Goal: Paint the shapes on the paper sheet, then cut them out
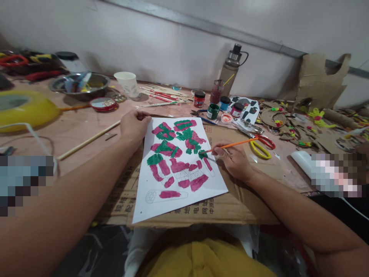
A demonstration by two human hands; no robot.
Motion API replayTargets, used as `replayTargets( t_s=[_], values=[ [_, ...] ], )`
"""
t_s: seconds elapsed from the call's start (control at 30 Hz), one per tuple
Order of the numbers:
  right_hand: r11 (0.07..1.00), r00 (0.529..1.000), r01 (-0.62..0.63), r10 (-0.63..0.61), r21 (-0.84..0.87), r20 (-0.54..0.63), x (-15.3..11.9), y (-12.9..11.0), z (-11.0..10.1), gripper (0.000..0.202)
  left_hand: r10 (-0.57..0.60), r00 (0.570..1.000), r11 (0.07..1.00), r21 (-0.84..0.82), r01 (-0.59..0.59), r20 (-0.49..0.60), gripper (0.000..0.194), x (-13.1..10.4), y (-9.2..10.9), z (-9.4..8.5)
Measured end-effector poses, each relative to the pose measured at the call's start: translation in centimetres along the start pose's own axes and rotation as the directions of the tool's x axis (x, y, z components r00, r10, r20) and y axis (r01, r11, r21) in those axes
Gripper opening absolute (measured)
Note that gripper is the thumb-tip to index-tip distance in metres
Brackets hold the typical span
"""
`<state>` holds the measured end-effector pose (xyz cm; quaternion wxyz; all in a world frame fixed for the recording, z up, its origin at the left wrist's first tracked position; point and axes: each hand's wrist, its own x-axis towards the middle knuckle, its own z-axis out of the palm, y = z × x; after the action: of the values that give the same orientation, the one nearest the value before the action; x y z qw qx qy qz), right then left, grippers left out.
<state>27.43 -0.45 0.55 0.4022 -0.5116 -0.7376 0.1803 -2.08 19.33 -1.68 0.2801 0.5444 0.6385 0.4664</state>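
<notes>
A white sheet of paper (170,206) lies tilted on a piece of brown cardboard (239,207), bearing drawn outlines painted magenta and green. Some outlines are bare pencil, such as the long rounded shape low on the sheet. My right hand (235,159) is closed on an orange paintbrush (236,143). Its tip touches a green patch near the sheet's right edge. At the upper left corner, my left hand (133,125) has its fingers closed on the paper's edge; the fingertips are partly hidden.
Paint jars, including an open green one (213,111), stand behind the sheet beside a bottle (230,69). A paper cup (127,84), metal bowl (83,86) and yellow tape roll (27,109) are leftward. Scissors (261,148) and cardboard crafts (273,115) lie rightward.
</notes>
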Motion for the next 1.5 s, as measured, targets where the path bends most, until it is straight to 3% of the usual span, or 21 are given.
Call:
replayTargets(
  t_s=[0.4, 0.67, 0.8, 1.1, 1.5],
  values=[
    [0.999, 1.000, -0.006, 0.005, -0.033, -0.027, 0.5, 0.3, -0.1, 0.035, -0.010, 1.000, 1.000, 0.017, 0.011, -0.011, 0.013, -0.5, 0.8, -0.2],
    [0.999, 0.998, -0.014, 0.012, -0.034, -0.068, -0.8, -0.7, -1.0, 0.035, -0.023, 1.000, 1.000, -0.013, 0.023, -0.003, 0.015, -0.4, 0.9, -0.1],
    [1.000, 1.000, 0.017, -0.017, -0.008, -0.017, -1.1, -1.1, -1.0, 0.033, 0.012, 1.000, 1.000, -0.011, -0.012, 0.001, 0.014, -0.2, 0.4, -0.2],
    [0.995, 0.994, -0.079, 0.074, 0.062, 0.082, -0.7, -0.7, -1.4, 0.036, 0.006, 1.000, 1.000, 0.017, -0.007, 0.001, 0.013, -0.5, 0.6, -0.2],
    [0.999, 1.000, -0.019, 0.019, 0.042, 0.021, -0.8, -0.7, -1.4, 0.036, 0.028, 1.000, 1.000, -0.005, -0.028, -0.004, 0.015, -0.4, 0.6, -0.2]
  ],
)
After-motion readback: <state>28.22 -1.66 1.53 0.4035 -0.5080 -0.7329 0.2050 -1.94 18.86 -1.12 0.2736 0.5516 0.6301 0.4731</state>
